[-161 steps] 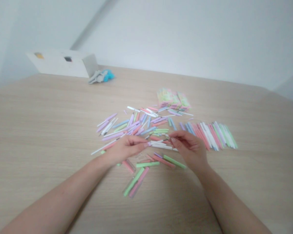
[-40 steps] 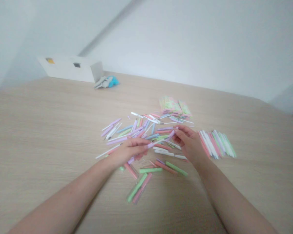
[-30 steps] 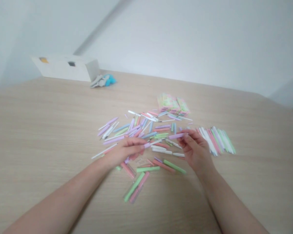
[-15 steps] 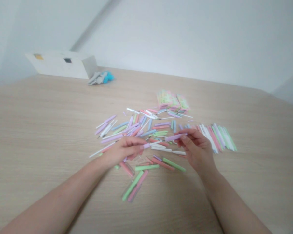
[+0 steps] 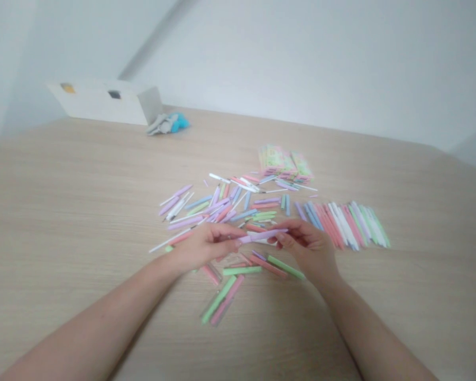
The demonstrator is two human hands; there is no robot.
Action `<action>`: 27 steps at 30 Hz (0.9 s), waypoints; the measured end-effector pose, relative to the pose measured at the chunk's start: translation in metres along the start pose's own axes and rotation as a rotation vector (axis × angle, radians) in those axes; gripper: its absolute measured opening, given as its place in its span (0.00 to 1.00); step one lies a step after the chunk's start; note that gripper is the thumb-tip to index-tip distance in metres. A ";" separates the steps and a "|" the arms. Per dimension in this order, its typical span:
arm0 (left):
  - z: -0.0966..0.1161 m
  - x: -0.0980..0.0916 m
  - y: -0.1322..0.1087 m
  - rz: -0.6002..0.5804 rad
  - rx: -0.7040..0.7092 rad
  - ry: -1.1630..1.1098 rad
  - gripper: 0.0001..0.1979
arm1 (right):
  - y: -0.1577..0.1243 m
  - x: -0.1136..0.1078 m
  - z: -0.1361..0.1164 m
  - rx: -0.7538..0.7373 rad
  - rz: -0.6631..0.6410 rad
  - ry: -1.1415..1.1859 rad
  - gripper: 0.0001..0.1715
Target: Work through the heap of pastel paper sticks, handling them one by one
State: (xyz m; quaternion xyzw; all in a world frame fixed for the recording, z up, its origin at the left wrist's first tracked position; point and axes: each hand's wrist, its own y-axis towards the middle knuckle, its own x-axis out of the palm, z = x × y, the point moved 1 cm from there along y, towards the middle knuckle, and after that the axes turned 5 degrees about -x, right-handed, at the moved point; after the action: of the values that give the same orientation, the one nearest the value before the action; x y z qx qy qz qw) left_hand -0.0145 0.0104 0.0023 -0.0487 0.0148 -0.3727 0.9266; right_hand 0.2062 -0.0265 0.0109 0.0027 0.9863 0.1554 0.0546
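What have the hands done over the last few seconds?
The right hand has moved left and down toward the left hand, carrying the lilac stick. The stick, held apart from the left hand a moment ago, now spans the gap and reaches its fingertips. The fanned row of sticks and the stack of packets stayed as they were.

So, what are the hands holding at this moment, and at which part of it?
They hold a lilac stick between them: the left hand pinches its left end with the fingertips, and the right hand holds its right end.
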 end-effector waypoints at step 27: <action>-0.002 -0.001 0.001 0.057 0.046 0.157 0.14 | -0.002 -0.001 0.001 0.028 0.019 -0.034 0.08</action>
State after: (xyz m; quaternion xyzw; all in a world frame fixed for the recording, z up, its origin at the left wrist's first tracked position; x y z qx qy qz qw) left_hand -0.0145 0.0114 0.0003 0.0024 0.0803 -0.3488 0.9337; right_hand 0.2075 -0.0282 0.0093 0.0153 0.9873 0.1420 0.0697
